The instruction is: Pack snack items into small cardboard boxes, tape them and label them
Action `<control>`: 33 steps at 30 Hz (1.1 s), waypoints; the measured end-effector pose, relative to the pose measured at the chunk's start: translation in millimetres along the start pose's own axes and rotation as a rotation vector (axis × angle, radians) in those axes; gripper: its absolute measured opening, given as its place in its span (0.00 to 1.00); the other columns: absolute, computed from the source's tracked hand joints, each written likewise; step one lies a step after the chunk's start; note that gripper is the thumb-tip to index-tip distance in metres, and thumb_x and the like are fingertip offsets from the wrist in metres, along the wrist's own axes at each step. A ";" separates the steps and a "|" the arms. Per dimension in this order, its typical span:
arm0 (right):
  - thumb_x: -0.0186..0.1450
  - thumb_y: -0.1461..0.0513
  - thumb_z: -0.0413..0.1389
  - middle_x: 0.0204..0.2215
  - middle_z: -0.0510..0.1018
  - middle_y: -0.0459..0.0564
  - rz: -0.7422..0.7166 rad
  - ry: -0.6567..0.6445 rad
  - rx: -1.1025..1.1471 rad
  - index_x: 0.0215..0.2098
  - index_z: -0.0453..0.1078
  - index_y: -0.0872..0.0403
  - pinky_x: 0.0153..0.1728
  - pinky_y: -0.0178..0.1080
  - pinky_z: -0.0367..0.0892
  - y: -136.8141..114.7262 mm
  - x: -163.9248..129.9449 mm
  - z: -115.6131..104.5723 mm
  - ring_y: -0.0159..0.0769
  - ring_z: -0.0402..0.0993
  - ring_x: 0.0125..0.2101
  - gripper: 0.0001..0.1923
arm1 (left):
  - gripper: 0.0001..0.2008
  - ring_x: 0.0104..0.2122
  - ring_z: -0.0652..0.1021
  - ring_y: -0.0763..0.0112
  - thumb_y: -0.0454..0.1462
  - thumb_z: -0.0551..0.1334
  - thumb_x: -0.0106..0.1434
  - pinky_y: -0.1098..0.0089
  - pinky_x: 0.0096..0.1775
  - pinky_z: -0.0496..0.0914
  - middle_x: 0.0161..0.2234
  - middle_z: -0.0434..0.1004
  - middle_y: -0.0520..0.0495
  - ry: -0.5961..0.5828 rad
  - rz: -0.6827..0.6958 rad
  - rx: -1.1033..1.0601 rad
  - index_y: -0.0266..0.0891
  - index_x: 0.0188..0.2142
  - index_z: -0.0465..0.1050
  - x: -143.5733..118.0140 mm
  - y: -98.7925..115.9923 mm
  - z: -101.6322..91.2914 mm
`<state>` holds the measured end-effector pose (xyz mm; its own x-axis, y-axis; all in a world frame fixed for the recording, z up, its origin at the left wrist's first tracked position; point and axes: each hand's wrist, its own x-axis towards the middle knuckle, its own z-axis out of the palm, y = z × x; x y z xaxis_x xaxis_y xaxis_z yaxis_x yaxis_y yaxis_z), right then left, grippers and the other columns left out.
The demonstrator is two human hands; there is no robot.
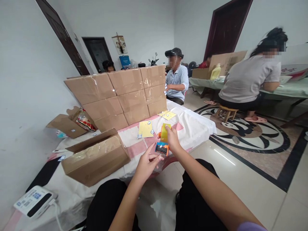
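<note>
Your right hand [172, 139] is closed on a yellow roll of tape sitting in an orange tape holder [163, 141]. Your fingers wrap the top of the roll and hold it tight, just above the front edge of the table. Your left hand [146, 162] is just beside it, a bit lower and nearer to you. Its thumb and first finger pinch together on something very small; you cannot tell from here what it is. The other fingers spread loose. The two hands are close but not touching.

Just past your hands lies a flat yellow sheet with small white stickers [145, 129] on the white and pink cloth over the table [192, 128]. A second, smaller yellow sheet [167, 115] lies further back, near the boxes.

To your left sits a brown cardboard box with an open flap [96, 157], wrapped in clear tape. Behind the sheets stands a wall of stacked brown cardboard boxes [120, 96]. Left of that is an open box with red packets [77, 122] inside.

At the near left corner rests a white device with a dark screen [33, 201].

Behind the box wall a person in a dark cap [176, 75] sits. On the right, another person in a grey shirt [247, 80] sits on a small wooden stool [226, 112] at a green-covered table [286, 89].
</note>
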<state>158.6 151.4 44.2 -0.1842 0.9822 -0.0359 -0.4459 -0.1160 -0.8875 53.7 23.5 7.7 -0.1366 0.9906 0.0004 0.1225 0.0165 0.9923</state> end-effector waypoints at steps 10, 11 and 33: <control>0.63 0.49 0.58 0.23 0.72 0.42 -0.302 0.024 -0.146 0.33 0.65 0.53 0.25 0.34 0.70 1.0 6.7 -2.7 0.32 0.72 0.23 0.16 | 0.45 0.18 0.69 0.76 0.48 0.67 0.58 0.73 0.23 0.66 0.31 0.83 0.43 0.079 -0.027 -0.045 0.28 0.68 0.54 0.1 11.1 -1.3; 0.63 0.49 0.58 0.22 0.72 0.42 -0.289 0.022 -0.127 0.33 0.65 0.53 0.25 0.34 0.70 0.2 6.9 -2.8 0.32 0.72 0.23 0.16 | 0.45 0.18 0.70 0.75 0.49 0.67 0.58 0.73 0.23 0.67 0.29 0.82 0.44 0.086 -0.024 -0.046 0.28 0.67 0.55 0.3 10.3 -2.2; 0.69 0.48 0.53 0.24 0.79 0.45 -0.016 0.060 -0.207 0.40 0.63 0.52 0.22 0.33 0.70 36.0 98.4 -21.2 0.34 0.75 0.22 0.15 | 0.20 0.24 0.81 0.68 0.50 0.66 0.58 0.68 0.35 0.73 0.35 0.84 0.40 0.229 0.055 -0.135 0.38 0.39 0.68 10.7 -3.3 -17.0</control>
<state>142.9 247.1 -1.0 -0.1234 0.9914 -0.0428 -0.2573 -0.0737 -0.9635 35.1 31.7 6.6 -0.3542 0.9328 0.0672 0.0060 -0.0696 0.9976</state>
